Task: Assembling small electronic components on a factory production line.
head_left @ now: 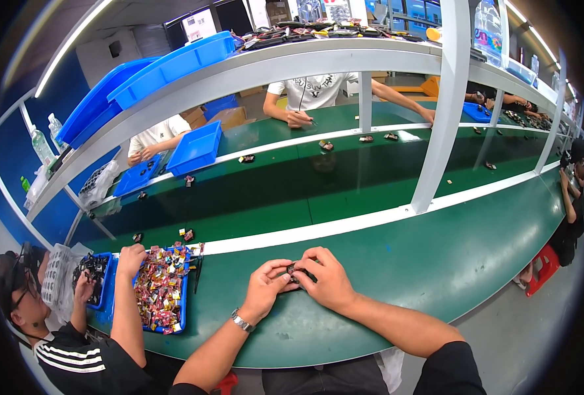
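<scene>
My left hand (263, 289) and my right hand (328, 282) meet above the green tabletop (397, 263). Between their fingertips they pinch a small dark piece (294, 272) with some reddish colour; most of it is covered by the fingers, so its exact kind does not show. To the left of my hands lies a blue tray (184, 309), heaped with small parts (161, 289) in red, yellow and white. Thin black tools (198, 271) that look like tweezers rest beside its right edge.
At my left a co-worker's hand (132, 258) reaches to the tray's corner. Beyond a white rail (272, 240), small assemblies (326, 145) lie spaced along a dark green belt (265, 197). A grey post (440, 118) holds up the overhead shelf (292, 60). Other people sit opposite.
</scene>
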Demonstrator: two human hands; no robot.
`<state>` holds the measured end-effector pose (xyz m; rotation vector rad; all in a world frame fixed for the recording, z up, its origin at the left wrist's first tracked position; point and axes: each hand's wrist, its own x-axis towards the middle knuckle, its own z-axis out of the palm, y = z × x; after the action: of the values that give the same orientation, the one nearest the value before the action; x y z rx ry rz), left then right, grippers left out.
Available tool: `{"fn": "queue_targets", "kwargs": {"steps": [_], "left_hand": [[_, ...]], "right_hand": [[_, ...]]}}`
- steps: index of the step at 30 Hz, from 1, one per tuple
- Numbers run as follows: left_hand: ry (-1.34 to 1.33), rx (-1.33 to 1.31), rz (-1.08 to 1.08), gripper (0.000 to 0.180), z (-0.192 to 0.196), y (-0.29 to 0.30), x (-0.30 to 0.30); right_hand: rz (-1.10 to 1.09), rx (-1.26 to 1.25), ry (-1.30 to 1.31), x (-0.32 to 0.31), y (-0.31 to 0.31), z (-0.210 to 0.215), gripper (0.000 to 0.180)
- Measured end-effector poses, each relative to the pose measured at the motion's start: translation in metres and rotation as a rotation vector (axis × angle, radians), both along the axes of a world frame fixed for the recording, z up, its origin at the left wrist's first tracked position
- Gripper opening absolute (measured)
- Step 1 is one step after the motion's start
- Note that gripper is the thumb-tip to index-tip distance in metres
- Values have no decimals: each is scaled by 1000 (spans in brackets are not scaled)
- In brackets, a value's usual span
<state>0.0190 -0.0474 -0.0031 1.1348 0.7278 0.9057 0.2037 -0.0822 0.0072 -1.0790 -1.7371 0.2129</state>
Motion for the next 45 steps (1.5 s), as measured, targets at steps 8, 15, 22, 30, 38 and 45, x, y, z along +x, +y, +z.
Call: {"fn": "queue_targets", "kwargs": {"steps": [8,15,22,30,38,45], "left_hand": [[-18,-15,1,28,-3,1,-2],[10,-4,-3,27,-1,1,-1],[-22,-52,-11,25,2,0,1],[110,52,128,24,-3,-4,7],[103,204,85,32,-7,-6,9],[73,243,68,38,-8,-2,9]], "right_hand": [[-44,48,-142,-4,-6,2,19],[-83,109,-178,-4,-3,-4,15],[-84,139,-242,-2,-3,-3,15],[70,-75,60,0,2,-4,19],[124,-334,331,4,4,0,18],[115,-358,351,11,9,0,18]]}}
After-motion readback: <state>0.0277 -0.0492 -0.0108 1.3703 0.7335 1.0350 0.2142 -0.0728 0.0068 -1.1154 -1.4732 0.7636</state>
